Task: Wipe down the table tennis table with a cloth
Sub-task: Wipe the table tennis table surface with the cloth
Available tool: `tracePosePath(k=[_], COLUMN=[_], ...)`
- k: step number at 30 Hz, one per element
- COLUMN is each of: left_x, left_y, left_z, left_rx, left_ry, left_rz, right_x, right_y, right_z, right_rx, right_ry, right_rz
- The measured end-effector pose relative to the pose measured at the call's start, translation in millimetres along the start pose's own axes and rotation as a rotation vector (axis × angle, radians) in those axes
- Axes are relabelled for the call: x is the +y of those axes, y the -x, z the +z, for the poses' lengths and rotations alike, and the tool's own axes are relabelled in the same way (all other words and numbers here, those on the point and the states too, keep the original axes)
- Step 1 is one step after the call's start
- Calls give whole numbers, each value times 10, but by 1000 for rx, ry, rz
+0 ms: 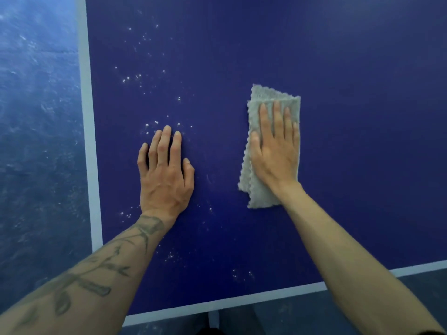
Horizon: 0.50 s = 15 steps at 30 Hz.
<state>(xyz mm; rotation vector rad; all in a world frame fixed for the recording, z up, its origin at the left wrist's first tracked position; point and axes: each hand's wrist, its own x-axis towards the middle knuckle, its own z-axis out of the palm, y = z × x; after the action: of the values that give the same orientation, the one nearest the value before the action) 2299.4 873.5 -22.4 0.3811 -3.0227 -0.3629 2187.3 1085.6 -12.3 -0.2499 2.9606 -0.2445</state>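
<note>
Head view: your tattooed left forearm [96, 269] and bare right forearm [338, 250] lay over the near white edge line [242, 302] of the table tennis table [362, 153]. Left hand [167, 175] sat flat on the blue top near the left border, fingers straight, holding nothing. Right hand [275, 153] pressed flat on the folded grey cloth [271, 97], fingers straight, not curled round it. Cloth lay on the tabletop, apart from your left hand, its far end past your fingertips. White specks [131, 78] dotted the surface around and beyond the left hand. Mottled blue floor [36, 117] lay left of the table.
</note>
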Motion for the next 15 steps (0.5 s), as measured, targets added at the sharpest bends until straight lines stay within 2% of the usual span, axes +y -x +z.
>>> tracePosePath(k=[1, 3, 6, 8, 10, 12, 15], left_x=[2, 5, 3, 11, 18, 17, 20], left_y=[-3, 2, 6, 0, -4, -2, 1], left_z=[1, 2, 7, 4, 6, 11, 8], left_rx=[3, 8, 28, 36, 35, 34, 30], left_ry=[-1, -4, -1, 9, 24, 22, 16], left_rz=[2, 1, 8, 3, -4, -9, -2], right_x=[-139, -394, -446, -179, 155, 327, 139], right_y=[-68, -37, 413, 663, 687, 528, 214], right_z=[13, 72, 146, 135, 79, 25, 8], right_rx=[17, 22, -31, -59, -51, -34, 8], right_ry=[-12, -15, 33, 69, 91, 84, 12], right_rz=[28, -52, -370, -489, -434, -251, -39])
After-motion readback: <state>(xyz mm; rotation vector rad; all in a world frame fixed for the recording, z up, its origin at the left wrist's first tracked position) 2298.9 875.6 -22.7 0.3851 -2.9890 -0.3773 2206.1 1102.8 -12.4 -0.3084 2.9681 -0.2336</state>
